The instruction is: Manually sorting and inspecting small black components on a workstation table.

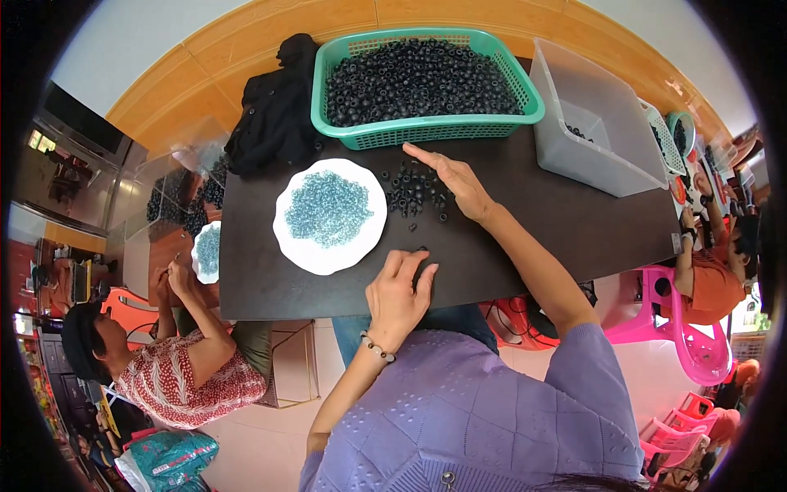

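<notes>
My left hand [398,295] is near the table's front edge, its thumb and fingers curled into a pinch. A small black piece [422,248] shows at its fingertips. My right hand [459,187] is stretched out flat, fingers together, beside a loose pile of small black ring-like pieces [414,187]; whether it touches them is hard to tell. Left of the pile stands a white scalloped plate [302,250], heaped with tiny clear bluish pieces [328,209]. Behind, a green plastic basket [434,129] is filled with more black pieces [418,82].
A translucent plastic bin [586,160] with a few black pieces stands at the right. Black cloth [275,119] lies at the back left corner. One person [193,369] works at the left, another [713,283] at the far right. A pink chair [684,324] stands beyond the table's right corner.
</notes>
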